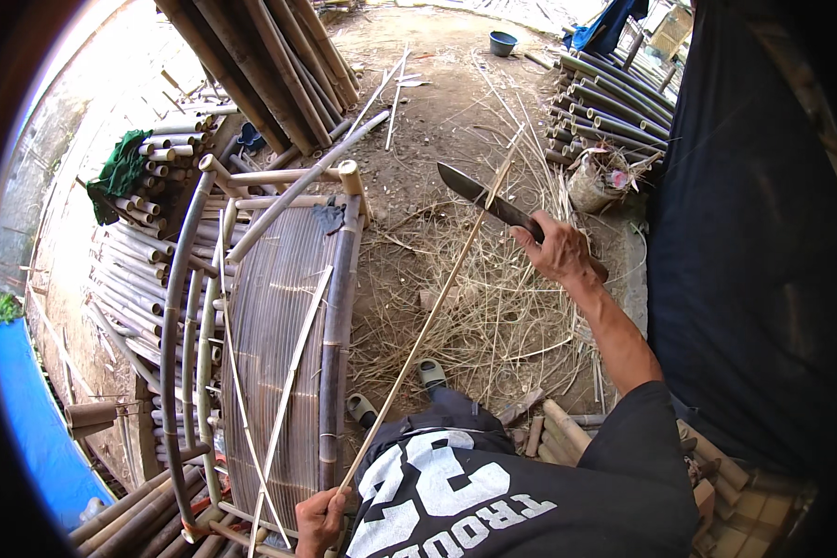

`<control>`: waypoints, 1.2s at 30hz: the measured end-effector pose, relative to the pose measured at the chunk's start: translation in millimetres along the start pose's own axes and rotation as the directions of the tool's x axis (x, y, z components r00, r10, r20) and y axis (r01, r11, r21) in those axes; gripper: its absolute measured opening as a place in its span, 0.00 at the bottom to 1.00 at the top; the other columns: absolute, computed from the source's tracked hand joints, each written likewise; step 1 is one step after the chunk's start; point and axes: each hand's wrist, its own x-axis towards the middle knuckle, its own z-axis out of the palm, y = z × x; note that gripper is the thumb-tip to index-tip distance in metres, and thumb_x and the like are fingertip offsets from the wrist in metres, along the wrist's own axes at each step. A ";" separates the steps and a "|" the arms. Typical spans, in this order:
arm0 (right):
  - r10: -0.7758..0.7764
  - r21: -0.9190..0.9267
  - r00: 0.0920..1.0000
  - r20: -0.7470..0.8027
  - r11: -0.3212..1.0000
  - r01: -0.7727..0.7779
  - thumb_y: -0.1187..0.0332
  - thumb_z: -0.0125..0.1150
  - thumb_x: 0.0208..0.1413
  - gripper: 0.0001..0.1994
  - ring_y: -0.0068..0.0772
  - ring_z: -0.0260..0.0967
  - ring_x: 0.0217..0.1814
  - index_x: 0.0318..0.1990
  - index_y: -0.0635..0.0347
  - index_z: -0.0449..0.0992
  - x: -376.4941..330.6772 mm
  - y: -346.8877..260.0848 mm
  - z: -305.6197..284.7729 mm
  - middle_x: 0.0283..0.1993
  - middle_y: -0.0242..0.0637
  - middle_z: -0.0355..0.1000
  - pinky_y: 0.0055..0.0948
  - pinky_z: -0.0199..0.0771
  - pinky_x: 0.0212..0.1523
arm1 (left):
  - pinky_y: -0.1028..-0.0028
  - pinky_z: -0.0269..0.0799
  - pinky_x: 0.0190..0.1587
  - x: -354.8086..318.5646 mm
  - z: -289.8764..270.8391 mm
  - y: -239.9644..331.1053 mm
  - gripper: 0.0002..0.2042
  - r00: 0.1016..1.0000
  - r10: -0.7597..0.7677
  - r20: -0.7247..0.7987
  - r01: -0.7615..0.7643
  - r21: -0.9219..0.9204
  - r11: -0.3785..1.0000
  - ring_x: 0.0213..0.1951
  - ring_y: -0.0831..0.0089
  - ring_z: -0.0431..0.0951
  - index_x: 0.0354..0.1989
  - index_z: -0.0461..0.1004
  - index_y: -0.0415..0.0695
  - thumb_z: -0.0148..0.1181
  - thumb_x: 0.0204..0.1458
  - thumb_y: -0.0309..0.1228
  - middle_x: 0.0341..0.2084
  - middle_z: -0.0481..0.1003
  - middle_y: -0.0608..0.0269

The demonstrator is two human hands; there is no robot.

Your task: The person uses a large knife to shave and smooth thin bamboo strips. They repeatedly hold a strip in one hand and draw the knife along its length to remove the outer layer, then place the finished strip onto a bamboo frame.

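Observation:
My left hand (320, 521), low in the view, is closed around the near end of a long thin bamboo strip (416, 346). The strip slants away from me, up and to the right. In my right hand (560, 249) is a large machete (474, 190), gripped by its dark handle. Its broad dark blade points up and left and crosses the strip near the far end. Whether the edge bites into the strip I cannot tell. To my left stands a bamboo bench (331, 325) with a slatted seat, and pale loose strips (293, 372) lie across it.
Bamboo shavings (474, 298) cover the ground before my feet. Stacked bamboo poles (614, 107) lie at the far right, near a sack (597, 181). More poles (130, 279) are piled behind the bench. A dark bucket (503, 43) stands far off. A black sheet (744, 232) hangs at right.

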 end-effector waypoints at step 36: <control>0.009 0.873 0.959 0.284 0.411 -0.263 0.53 0.56 0.61 0.17 0.23 0.65 0.15 0.34 0.59 0.71 55.4 -171.8 55.3 0.18 0.29 0.68 0.27 0.66 0.16 | 0.85 0.56 0.16 174.1 56.6 81.0 0.15 0.972 0.105 0.209 0.114 -0.815 0.569 0.15 0.86 0.60 0.42 0.74 0.36 0.51 0.64 0.38 0.19 0.68 0.70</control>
